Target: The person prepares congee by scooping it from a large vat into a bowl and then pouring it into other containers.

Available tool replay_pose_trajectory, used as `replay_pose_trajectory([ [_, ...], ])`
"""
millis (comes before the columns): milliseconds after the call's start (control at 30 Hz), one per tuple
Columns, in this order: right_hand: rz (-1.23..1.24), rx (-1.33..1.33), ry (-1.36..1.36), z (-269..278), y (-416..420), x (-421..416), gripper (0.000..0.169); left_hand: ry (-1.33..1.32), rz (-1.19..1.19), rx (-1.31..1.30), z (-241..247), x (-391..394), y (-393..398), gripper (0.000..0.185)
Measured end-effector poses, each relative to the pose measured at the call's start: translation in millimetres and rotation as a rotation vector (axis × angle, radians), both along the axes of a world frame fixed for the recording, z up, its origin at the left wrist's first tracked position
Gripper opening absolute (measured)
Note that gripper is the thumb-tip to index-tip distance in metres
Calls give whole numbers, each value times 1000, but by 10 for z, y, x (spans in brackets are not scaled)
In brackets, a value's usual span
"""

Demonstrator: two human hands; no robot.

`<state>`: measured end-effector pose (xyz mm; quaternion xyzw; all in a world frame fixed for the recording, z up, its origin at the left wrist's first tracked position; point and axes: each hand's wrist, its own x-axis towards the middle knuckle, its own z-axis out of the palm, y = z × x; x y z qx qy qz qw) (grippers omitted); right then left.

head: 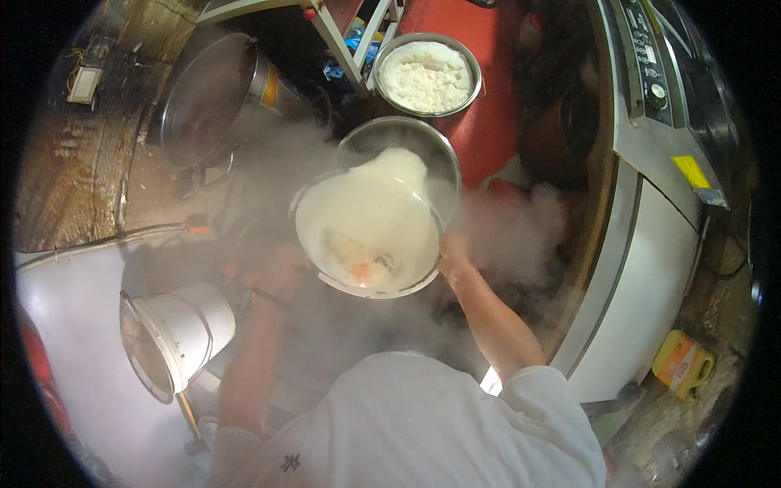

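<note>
A round pot (366,291) full of milky white liquid (366,213) is tilted away from me. The liquid runs over its far lip into a stainless steel pot (448,152) just beyond. My right hand (454,255) grips the tilted pot at its right side. At the left side, my left hand (282,265) holds it too, though steam blurs the fingers. Something pale brown and an orange-pink patch show in the near part of the liquid. Steam hides the floor below.
Another metal pot (427,107) of white foam stands on red flooring (494,91). At left are a large steel pot (253,67) and a tipped white bucket (201,329). A steel appliance (647,268) runs along the right, beside a yellow jug (683,363).
</note>
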<state>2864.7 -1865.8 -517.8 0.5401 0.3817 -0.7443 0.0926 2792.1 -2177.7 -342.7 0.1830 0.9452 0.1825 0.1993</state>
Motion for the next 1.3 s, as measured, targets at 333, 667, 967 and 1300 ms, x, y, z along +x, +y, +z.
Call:
replay_pose_trajectory([
  [333, 720, 470, -109, 81, -206, 191, 24, -431, 777, 436, 453, -676, 503, 11],
  [667, 400, -163, 113, 521, -1084, 262, 25, -110, 263, 102, 810, -1138, 1518, 15],
  [967, 553, -127, 289, 1177, -1242, 262, 27, 63, -93, -213, 1282, -628, 2376, 22],
  [1300, 724, 232, 415, 1611, -687, 629, 25, 61, 226, 296, 1403, -502, 677, 22],
])
